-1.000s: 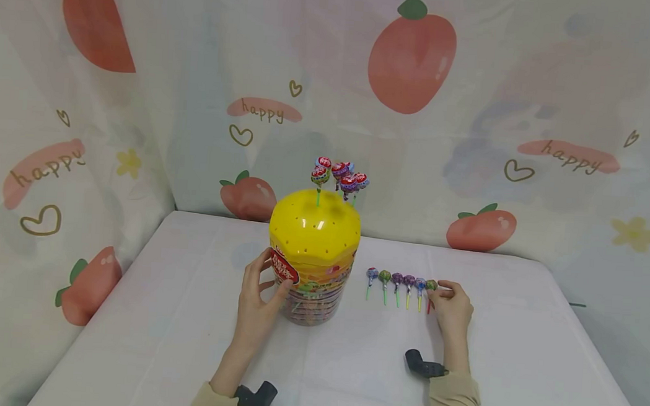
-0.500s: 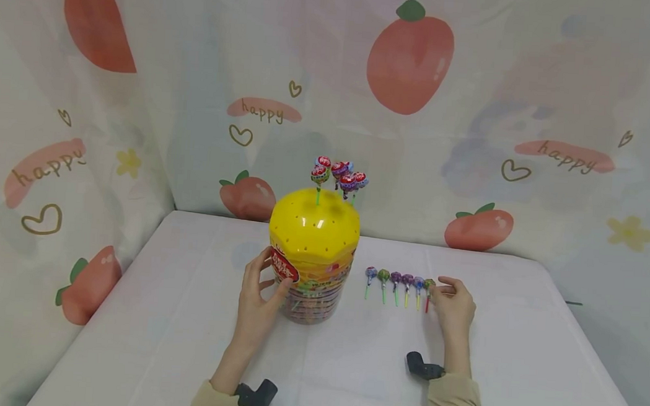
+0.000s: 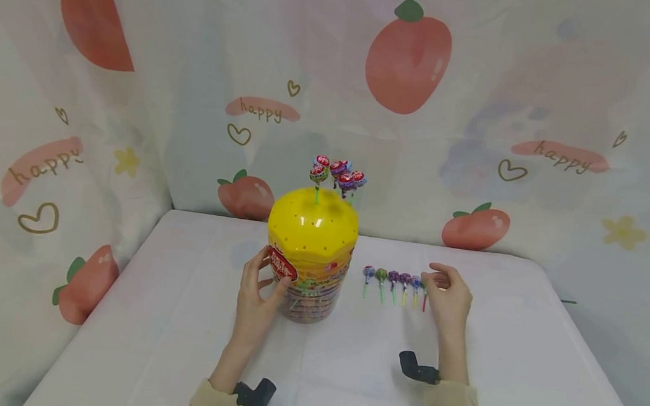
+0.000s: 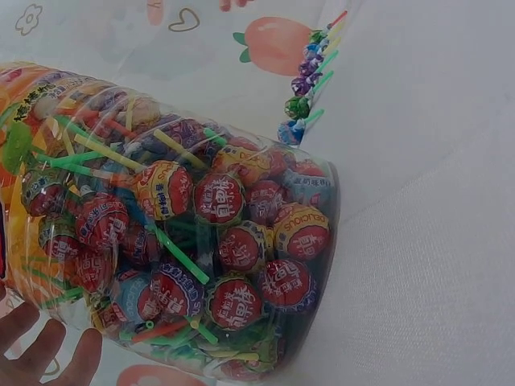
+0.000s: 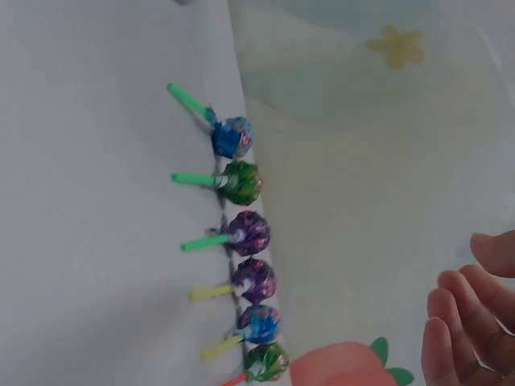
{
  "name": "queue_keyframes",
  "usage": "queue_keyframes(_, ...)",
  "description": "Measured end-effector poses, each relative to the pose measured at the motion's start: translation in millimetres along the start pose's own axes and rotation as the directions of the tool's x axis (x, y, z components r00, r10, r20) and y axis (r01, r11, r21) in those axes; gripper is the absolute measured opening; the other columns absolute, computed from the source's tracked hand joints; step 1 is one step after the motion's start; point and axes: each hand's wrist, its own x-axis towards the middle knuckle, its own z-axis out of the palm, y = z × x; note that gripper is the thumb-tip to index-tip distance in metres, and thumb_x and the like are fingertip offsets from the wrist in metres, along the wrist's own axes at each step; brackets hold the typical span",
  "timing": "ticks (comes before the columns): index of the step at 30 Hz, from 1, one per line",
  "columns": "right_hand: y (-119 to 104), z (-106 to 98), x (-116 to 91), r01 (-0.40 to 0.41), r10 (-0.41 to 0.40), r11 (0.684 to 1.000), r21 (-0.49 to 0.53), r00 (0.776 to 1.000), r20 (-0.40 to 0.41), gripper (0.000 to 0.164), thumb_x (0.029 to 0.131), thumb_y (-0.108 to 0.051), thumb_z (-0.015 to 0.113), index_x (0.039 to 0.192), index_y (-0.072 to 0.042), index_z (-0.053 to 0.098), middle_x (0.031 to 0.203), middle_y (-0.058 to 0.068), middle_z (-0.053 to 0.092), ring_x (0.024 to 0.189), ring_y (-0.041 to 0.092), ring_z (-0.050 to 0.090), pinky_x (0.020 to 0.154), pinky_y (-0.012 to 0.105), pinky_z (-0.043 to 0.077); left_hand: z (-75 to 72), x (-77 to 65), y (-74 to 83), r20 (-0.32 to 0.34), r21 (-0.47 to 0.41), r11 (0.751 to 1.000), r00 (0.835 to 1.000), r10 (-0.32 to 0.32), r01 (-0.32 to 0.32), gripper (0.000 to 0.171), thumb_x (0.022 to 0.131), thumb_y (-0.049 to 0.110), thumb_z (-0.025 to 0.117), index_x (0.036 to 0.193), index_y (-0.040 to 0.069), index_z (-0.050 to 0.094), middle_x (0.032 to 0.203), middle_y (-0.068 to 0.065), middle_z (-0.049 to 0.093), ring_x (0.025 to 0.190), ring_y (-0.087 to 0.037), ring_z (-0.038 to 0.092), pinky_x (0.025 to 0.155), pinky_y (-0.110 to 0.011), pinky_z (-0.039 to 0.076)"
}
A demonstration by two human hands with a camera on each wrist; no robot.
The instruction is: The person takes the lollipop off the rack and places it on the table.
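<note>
A large clear lollipop jar [image 3: 315,298] with a yellow dimpled lid [image 3: 296,217] stands upright on the white-covered table. My left hand [image 3: 254,310] holds its left side, thumb on the front and fingers spread round the edge. Lollipops of many colours fill the jar in the left wrist view. Several wrapped lollipops [image 3: 346,179] stand stick-down in the lid. To the jar's right lies a row of lollipops, ending in a green-wrapped lollipop [image 5: 267,362] with a red stick. My right hand [image 3: 450,301] hovers beside that end, fingers loosely bent and holding nothing.
A strawberry-printed cloth [image 3: 334,54] hangs behind and at both sides of the table [image 3: 184,318]. Each wrist carries a black camera mount, the left mount [image 3: 255,394] and the right mount [image 3: 418,367].
My right hand has lifted slightly away from the red-stick lollipop at the row's right end. The left hand has stayed on the jar.
</note>
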Motion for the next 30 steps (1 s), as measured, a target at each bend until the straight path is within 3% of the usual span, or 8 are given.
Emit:
queue_keyframes(6, -29, 4, -12, 0.083, -0.086, 0.995, 0.058, 0.995, 0.052, 0.025, 0.087, -0.009, 0.069, 0.111, -0.004, 0.067, 0.091, 0.018, 0.070, 0.071, -0.013, 0.048, 0.065, 0.000, 0.038, -0.2, 0.7, -0.7, -0.005, 0.005, 1.000, 1.000, 0.012, -0.012, 0.070, 0.089, 0.028, 0.068, 0.148, 0.026, 0.032, 0.145, -0.002, 0.041, 0.130, -0.019, 0.043, 0.098, -0.046, 0.050)
queue_keyframes(11, -51, 8, -22, 0.178, -0.185, 0.979, 0.095, 0.980, 0.071, 0.025, 0.085, -0.006, 0.069, 0.110, -0.004, 0.067, 0.089, 0.014, 0.071, 0.076, -0.009, 0.050, 0.068, 0.007, 0.044, -0.9, 0.9, -0.6, -0.004, -0.011, 1.000, 1.000, 0.004, -0.004, 0.069, 0.089, 0.028, 0.068, 0.148, 0.027, 0.032, 0.145, -0.001, 0.041, 0.130, -0.019, 0.042, 0.098, -0.046, 0.049)
queue_keyframes(15, -64, 10, -30, 0.244, -0.252, 0.960, 0.137, 0.966, 0.049, 0.026, 0.083, -0.003, 0.072, 0.109, -0.004, 0.068, 0.087, 0.012, 0.070, 0.077, -0.006, 0.053, 0.069, 0.013, 0.048, -0.3, 0.6, -2.1, 0.005, -0.014, 1.000, 1.000, -0.011, 0.011, 0.069, 0.089, 0.029, 0.068, 0.148, 0.029, 0.032, 0.144, 0.000, 0.041, 0.131, -0.018, 0.042, 0.099, -0.045, 0.049)
queue_keyframes(22, -81, 15, -35, 0.318, -0.324, 0.924, 0.213, 0.946, -0.009, 0.026, 0.083, -0.001, 0.071, 0.109, -0.002, 0.067, 0.091, 0.014, 0.068, 0.078, -0.003, 0.054, 0.067, 0.004, 0.046, 0.5, 0.0, -3.5, 0.012, -0.024, 1.000, 1.000, -0.010, 0.010, 0.068, 0.089, 0.029, 0.068, 0.147, 0.029, 0.032, 0.145, 0.000, 0.041, 0.131, -0.018, 0.042, 0.099, -0.045, 0.048)
queue_keyframes(30, -106, 21, -28, 0.386, -0.400, 0.871, 0.303, 0.916, -0.016, 0.024, 0.085, -0.002, 0.070, 0.108, -0.003, 0.068, 0.096, 0.014, 0.068, 0.083, 0.015, 0.061, 0.074, 0.018, 0.051, 0.3, 0.3, -2.4, 0.005, -0.020, 1.000, 1.000, -0.002, 0.003, 0.067, 0.090, 0.028, 0.067, 0.148, 0.027, 0.033, 0.145, 0.000, 0.041, 0.131, -0.018, 0.042, 0.099, -0.045, 0.049)
